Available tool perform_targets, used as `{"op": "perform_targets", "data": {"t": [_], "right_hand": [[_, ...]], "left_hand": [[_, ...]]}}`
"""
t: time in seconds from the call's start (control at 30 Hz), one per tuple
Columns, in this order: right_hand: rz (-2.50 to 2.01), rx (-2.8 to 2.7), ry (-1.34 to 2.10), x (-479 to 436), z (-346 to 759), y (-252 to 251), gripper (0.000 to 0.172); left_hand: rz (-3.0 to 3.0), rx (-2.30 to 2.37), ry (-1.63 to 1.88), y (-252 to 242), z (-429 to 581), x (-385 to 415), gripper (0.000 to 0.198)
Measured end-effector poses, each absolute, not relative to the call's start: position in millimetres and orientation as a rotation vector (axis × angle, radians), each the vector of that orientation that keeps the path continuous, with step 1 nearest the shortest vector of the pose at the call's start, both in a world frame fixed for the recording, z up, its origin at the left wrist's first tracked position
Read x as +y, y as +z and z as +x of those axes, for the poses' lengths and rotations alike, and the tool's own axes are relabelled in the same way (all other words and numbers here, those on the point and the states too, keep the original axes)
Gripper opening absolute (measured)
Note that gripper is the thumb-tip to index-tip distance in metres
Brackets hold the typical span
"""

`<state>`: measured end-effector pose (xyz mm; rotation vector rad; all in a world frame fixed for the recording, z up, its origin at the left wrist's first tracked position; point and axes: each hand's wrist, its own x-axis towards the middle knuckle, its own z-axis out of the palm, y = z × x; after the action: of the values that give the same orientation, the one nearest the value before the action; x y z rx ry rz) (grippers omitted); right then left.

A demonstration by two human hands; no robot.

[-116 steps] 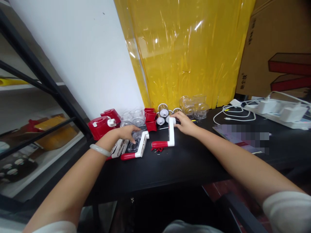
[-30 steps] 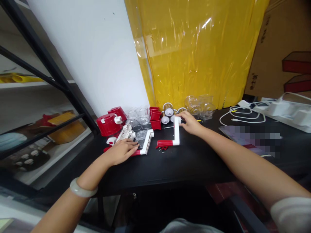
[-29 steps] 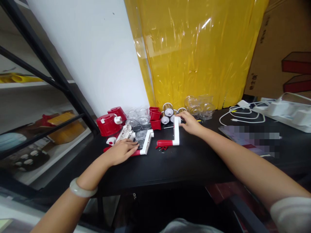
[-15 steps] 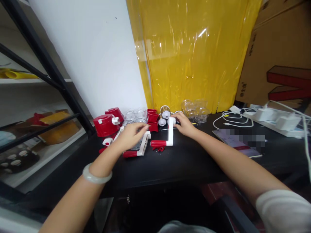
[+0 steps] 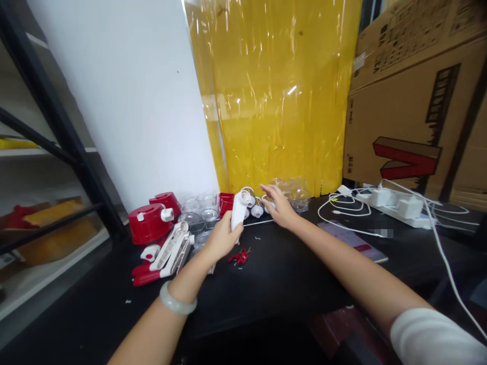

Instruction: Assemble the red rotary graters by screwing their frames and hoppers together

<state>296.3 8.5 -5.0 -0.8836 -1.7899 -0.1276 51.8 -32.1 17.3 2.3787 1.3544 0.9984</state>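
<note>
My left hand (image 5: 221,237) is closed around a white crank handle (image 5: 239,210), its round socket end tilted up and its grip end hidden by the hand. My right hand (image 5: 280,208) hangs free to the right, fingers apart and holding nothing. Just behind it are white-ended drums (image 5: 256,211) and clear plastic cups (image 5: 300,200). Left of my left hand, white cranks (image 5: 173,251) with red grips lie side by side. Red housings (image 5: 145,224) with white knobs stand beyond them. Small red parts (image 5: 239,257) and screws lie in front of my left hand.
More clear plastic cups (image 5: 192,219) and red pieces (image 5: 225,204) stand along the wall. At right are a power strip (image 5: 407,215) with white cables and a flat booklet (image 5: 355,241). A cardboard box (image 5: 403,116) and black shelf frame (image 5: 81,167) flank the black table (image 5: 266,299).
A crank has passed from my right hand to my left, which has raised it. My right hand has let go. Another crank now lies with those at left. The view has shifted.
</note>
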Motion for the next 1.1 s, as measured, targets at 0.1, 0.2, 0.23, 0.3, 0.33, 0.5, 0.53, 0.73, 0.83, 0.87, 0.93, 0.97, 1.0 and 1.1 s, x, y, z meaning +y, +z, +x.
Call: {"op": "perform_targets", "data": {"t": [0.1,0.2,0.23,0.3,0.33,0.5,0.53,0.73,0.83,0.87,0.93,0.97,1.0,1.1], "right_hand": [[-1.314,-1.865,-0.107,15,320,-23,0.03],[-1.683,-2.092,-0.09,17,331,-36,0.03],[-1.768,-2.144,-0.114,16,332,-38,0.031],[-1.888,-2.202,-0.178,12,330,-40,0.037],[-1.924,-2.22,-0.201,11,329,-40,0.039],[-1.933,-2.241,-0.232,8,330,-40,0.035],[-1.927,-2.244,-0.228,8,332,-40,0.032],[-1.914,-2.188,-0.118,11,338,-38,0.029],[-1.853,-2.197,-0.108,13,343,-33,0.031],[-1.821,-2.198,-0.117,13,345,-31,0.031],[-1.743,-2.177,-0.131,14,350,-25,0.027],[-1.698,-2.157,-0.133,14,353,-22,0.026],[-1.654,-2.135,-0.129,15,356,-20,0.025],[-1.525,-2.057,-0.091,16,362,-14,0.025]], "left_hand": [[2.422,1.414,1.122,14,41,-24,0.027],[2.461,1.483,1.119,11,36,-17,0.032],[2.486,1.494,1.102,10,36,-16,0.035],[2.56,1.469,1.04,9,36,-17,0.041],[2.599,1.443,1.003,9,37,-19,0.045],[2.678,1.346,0.918,7,37,-24,0.056],[2.675,1.329,0.937,6,37,-24,0.055],[2.598,1.367,1.053,7,38,-23,0.037],[2.593,1.444,1.122,8,38,-22,0.035],[2.586,1.471,1.158,9,38,-22,0.035],[2.554,1.516,1.226,9,36,-20,0.034],[2.532,1.536,1.253,10,35,-19,0.034],[2.507,1.555,1.277,11,34,-18,0.033],[2.424,1.624,1.364,13,30,-13,0.032]]}}
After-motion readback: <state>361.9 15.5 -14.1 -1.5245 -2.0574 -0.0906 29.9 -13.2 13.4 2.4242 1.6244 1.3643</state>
